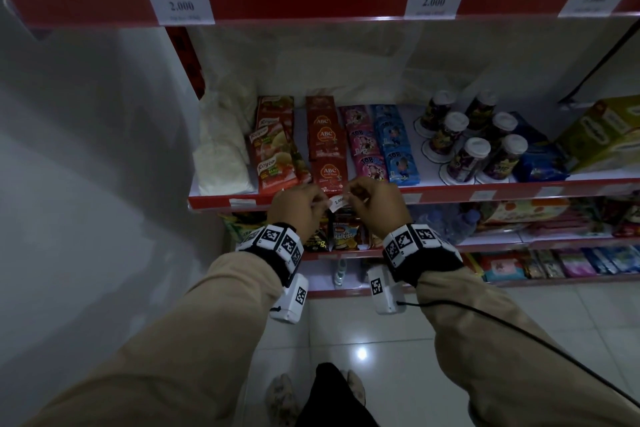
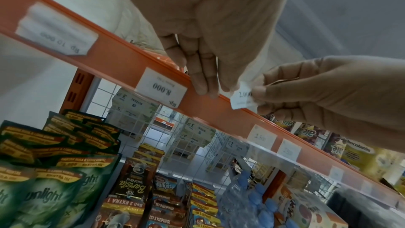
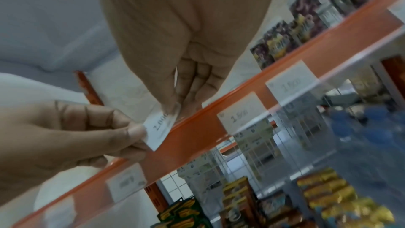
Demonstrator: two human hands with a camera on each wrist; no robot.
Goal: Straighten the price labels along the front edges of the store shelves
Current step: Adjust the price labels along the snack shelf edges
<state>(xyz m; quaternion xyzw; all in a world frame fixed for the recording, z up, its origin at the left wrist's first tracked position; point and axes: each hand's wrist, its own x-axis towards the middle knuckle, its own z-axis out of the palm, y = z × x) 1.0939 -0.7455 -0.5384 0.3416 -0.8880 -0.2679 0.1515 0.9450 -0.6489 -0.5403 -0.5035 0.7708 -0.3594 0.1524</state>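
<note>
**Currently: both hands on one 2.000 label at the middle shelf's front edge**

Left hand (image 1: 298, 205) and right hand (image 1: 374, 201) meet at the red front rail (image 1: 446, 191) of the middle shelf, just right of its left end. Between them sits a small white price label (image 1: 338, 202) printed "2.000", tilted, its lower corner hanging below the rail.

Left wrist view: left thumb pinches the label's (image 2: 242, 99) left edge; the left fingers (image 2: 202, 82) lie straight, tips on the rail (image 2: 210, 115). Right hand (image 2: 324, 93) pinches the right edge, other fingers curled.

Right wrist view: same label (image 3: 161, 127), held at both ends, lying against the rail's upper lip. Whether it is seated in the clear strip: cannot tell.

Other labels sit in the rail: "8.000" (image 2: 161, 87) just left of the hands, two pale ones (image 3: 241, 112) to the right. Upper shelf rail carries a "2.000" tag (image 1: 180, 4). ABC sachets (image 1: 327, 149) lie on the shelf directly behind the hands.
</note>
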